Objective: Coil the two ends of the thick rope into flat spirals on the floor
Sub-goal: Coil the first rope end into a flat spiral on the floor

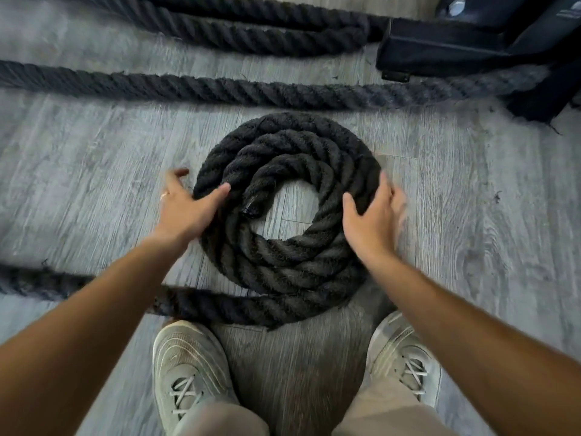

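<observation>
Thick black twisted rope point(283, 247) lies in a flat spiral of about three turns on grey wood-grain plank floor point(471, 231), its capped end at the open centre. Left hand point(185, 209) rests on the spiral's left edge with its fingers spread; right hand point(371, 221) lies against the right edge. Straight rope runs point(220, 89) lie beyond. Two pale grey laced trainers point(188, 372) stand just beside the spiral. Black metal equipment base point(440, 55) sits top right.

Grey plank floor point(94, 171) carries the thick rope point(283, 256) (partly spiralled).
</observation>
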Tool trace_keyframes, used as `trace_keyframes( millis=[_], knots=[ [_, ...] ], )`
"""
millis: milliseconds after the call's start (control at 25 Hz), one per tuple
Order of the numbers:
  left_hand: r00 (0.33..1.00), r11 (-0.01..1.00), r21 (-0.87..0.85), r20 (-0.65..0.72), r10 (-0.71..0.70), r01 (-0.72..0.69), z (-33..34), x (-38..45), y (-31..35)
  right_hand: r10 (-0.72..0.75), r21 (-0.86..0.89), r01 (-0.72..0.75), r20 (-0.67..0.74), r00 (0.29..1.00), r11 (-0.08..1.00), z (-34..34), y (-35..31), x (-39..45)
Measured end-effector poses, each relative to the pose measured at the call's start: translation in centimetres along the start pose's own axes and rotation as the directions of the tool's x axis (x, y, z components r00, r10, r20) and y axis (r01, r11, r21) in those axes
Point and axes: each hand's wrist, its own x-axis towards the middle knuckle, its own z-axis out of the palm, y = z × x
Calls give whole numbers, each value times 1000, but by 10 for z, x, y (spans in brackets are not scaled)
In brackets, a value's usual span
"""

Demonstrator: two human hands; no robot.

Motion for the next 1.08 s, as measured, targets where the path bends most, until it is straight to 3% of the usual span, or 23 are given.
trace_keyframes(
  millis=[120,200,320,440,520,640,760,840,960,1080],
  knots=[
    [989,996,20,117,88,-91,0,39,24,244,142,-247,40,969,958,3,32,-66],
    [985,982,138,131,109,-127,4,50,28,228,162,-238,78,970,957,5,42,-83],
    [989,939,310,44,141,-147,7,44,19,186,118,-200,123,975,973,-2,39,-60],
    [998,969,246,-61,24,-8,1,20,-2,48,71,-62,181,982,996,-14,36,-21],
    [994,991,96,-73,-84,90,1,-5,-16,-14,118,-9,192,981,993,-21,24,15],
    [957,953,-92,30,-289,290,10,-48,-29,2,165,-25,139,990,986,-26,-10,68],
    [884,895,-45,184,-429,444,2,-59,-24,-24,192,-2,133,991,981,-22,-21,84],
    [905,928,9,218,-365,372,-9,-39,-17,4,218,-24,88,996,976,-19,-6,63],
    [969,976,-51,144,-201,210,-20,1,6,154,197,-157,32,988,968,-15,35,-4],
    [992,999,9,114,-50,49,-16,29,26,227,166,-224,2,974,960,-11,54,-63]
  ],
)
